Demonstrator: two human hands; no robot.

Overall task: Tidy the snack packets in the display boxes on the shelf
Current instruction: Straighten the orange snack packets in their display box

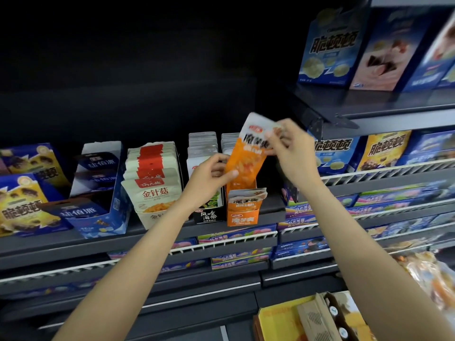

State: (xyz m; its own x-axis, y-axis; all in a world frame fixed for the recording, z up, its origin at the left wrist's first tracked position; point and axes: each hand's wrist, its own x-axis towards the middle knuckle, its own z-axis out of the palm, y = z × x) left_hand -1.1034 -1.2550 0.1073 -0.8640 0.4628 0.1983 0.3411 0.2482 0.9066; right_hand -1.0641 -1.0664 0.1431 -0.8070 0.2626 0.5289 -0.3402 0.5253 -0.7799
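Observation:
Both hands hold one orange-and-white snack packet [248, 158] lifted above its orange display box [242, 216]. My left hand [209, 174] pinches the packet's lower left edge. My right hand [293, 148] pinches its upper right corner. More orange packets [246, 196] stand at the front of the box, and grey packet tops show behind. To the left stand a black display box [209, 215] of green packets and a cream box of mushroom snack packets [154, 183].
Blue display boxes [98, 193] and yellow cookie boxes [22, 205] fill the shelf's left. An upper shelf [369, 112] juts out at the right, just above my right hand. Lower shelves hold flat candy boxes. A yellow cardboard carton [302, 321] sits at bottom right.

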